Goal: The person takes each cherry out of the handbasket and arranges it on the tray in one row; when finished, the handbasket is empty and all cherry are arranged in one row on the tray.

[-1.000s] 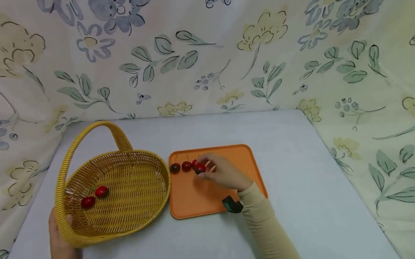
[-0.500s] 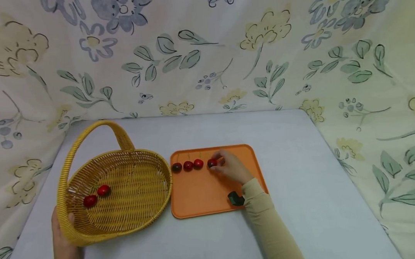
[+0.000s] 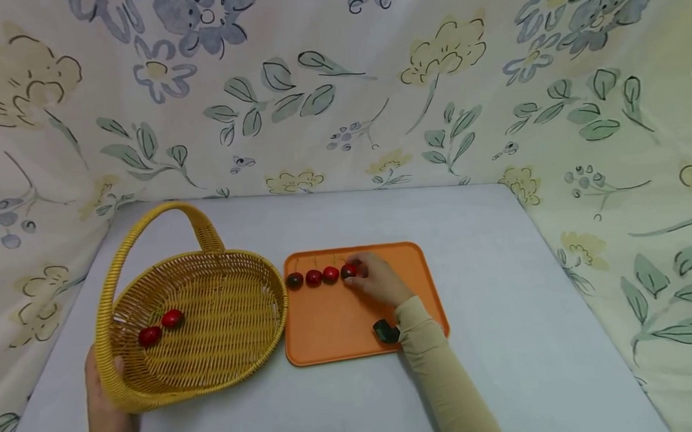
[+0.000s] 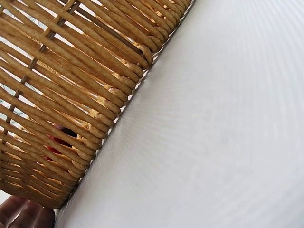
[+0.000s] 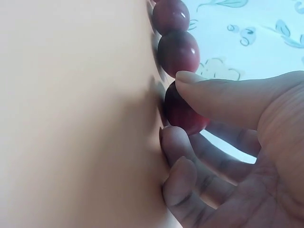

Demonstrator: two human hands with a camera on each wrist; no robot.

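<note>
Left grip (image 3: pixel 107 403) is holding the yellow basket (image 3: pixel 223 324) near the left edge of the worktop (image 3: pixel 529 298). Right grip (image 3: pixel 380 282) is pinching a red fruit (image 3: pixel 348 271) near the far edge of the orange tray (image 3: pixel 334 332); likely light, firm, slippery, it is calling for gentle pressure on its sides.

White tabletop (image 3: pixel 537 336) seen from above in head view, back edge drawn straight, sides spread wider toward the camera. It is bordered at the back, left and right by off-white cloth (image 3: pixel 344 168), hung like a wall. Cloth is printed with blue-grey flowers (image 3: pixel 216 38), pale yellow blooms (image 3: pixel 446 50), green leaves (image 3: pixel 318 100) and berry clusters (image 3: pixel 586 178), many outlined in dark strokes. Scene is lit softly; cloth is tinted yellowish at far right. In left wrist view, tabletop is shown bright white, faintly streaked; in right wrist view, cloth is tinted cyan at upper right
</note>
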